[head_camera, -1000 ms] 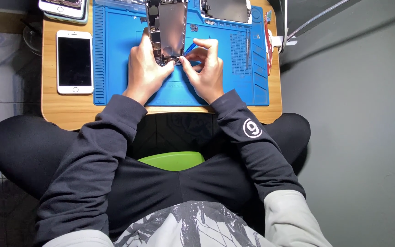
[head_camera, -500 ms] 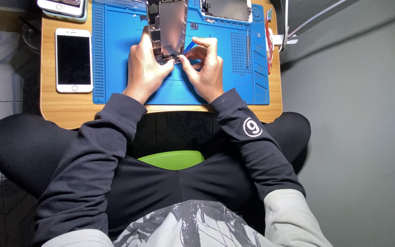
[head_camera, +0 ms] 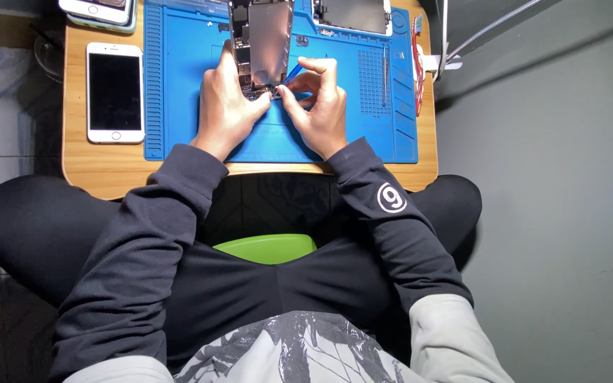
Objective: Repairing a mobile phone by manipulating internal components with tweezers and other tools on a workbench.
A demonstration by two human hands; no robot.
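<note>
An opened phone body (head_camera: 264, 42) with bare inner parts and a shiny plate lies on a blue work mat (head_camera: 179, 92). My left hand (head_camera: 227, 106) grips its lower left edge and holds it steady. My right hand (head_camera: 317, 103) pinches a small blue tool (head_camera: 294, 71) whose tip meets the phone's lower end, between both thumbs. The tool's tip and the spot it touches are mostly hidden by my fingers.
A white phone (head_camera: 115, 92) lies face up on the wooden table (head_camera: 101, 163) left of the mat. Another phone (head_camera: 101, 10) sits at the top left, and a detached screen (head_camera: 352, 14) at the mat's top right. Red-handled tools (head_camera: 417, 57) lie along the mat's right edge.
</note>
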